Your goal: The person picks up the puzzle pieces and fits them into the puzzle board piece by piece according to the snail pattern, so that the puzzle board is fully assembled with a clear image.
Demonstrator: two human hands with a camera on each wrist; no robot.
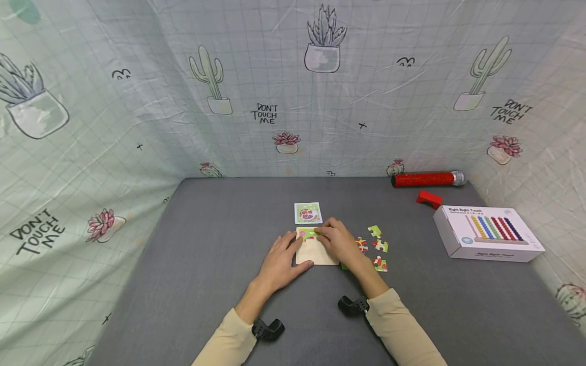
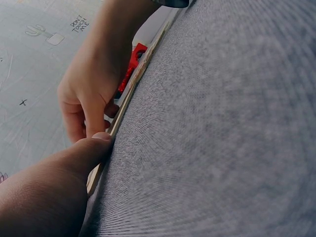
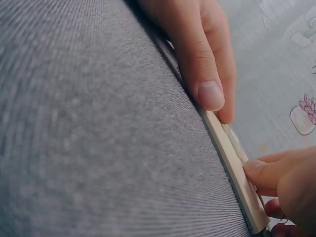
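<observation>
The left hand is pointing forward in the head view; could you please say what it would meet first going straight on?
Probably the green puzzle pieces on the wooden board, just ahead of the left hand, then the picture card; contact and height are unclear.

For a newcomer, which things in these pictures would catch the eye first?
Probably the left hand and right hand stand out, at the pale puzzle board central on the gray table, loose pieces to its right. Then come the red tube in the far right corner and, nearer, the white box.
</observation>
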